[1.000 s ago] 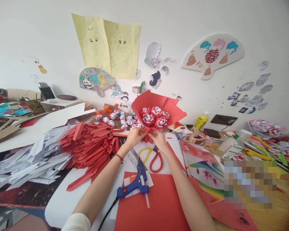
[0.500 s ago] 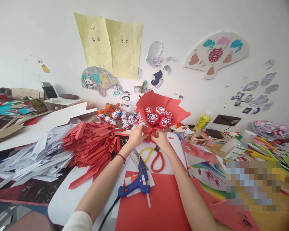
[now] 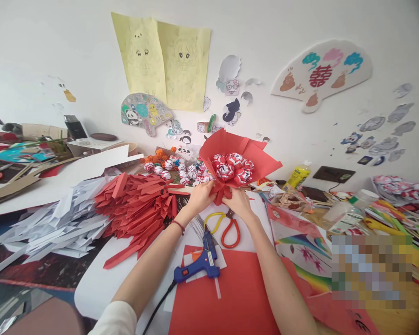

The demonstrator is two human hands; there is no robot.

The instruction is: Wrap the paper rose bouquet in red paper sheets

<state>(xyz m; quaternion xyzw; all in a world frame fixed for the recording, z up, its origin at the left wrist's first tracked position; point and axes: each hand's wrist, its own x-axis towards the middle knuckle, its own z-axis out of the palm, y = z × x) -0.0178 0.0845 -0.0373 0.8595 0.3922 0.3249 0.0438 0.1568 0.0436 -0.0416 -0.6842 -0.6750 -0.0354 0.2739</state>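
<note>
While the left hand (image 3: 201,197) and the right hand (image 3: 238,202) pinch its gathered neck, a red paper wrapper (image 3: 264,160) flares upward over the bench (image 3: 418,309), cupping round, pleated red-and-white paper flowers (image 3: 234,168). Fingers of both hands are closed on the folds, close together. On the wall, a white fan-shaped cutout (image 3: 323,74) bears a red 囍; lower down, a card (image 3: 187,151) carries black Chinese characters too small to read surely. Nearer, a blue plastic glue gun (image 3: 197,266), its white label illegible, lies partly over a smooth red sheet (image 3: 226,307), a translucent stick (image 3: 218,289) jutting from it. Scissors (image 3: 231,235) with one yellow and one red loop lie between the forearms. Left of them, crisply creased red paper strips (image 3: 136,209) heap beside white strips (image 3: 56,228). A yellow bottle (image 3: 298,177) stands rightward, its print unreadable.
</note>
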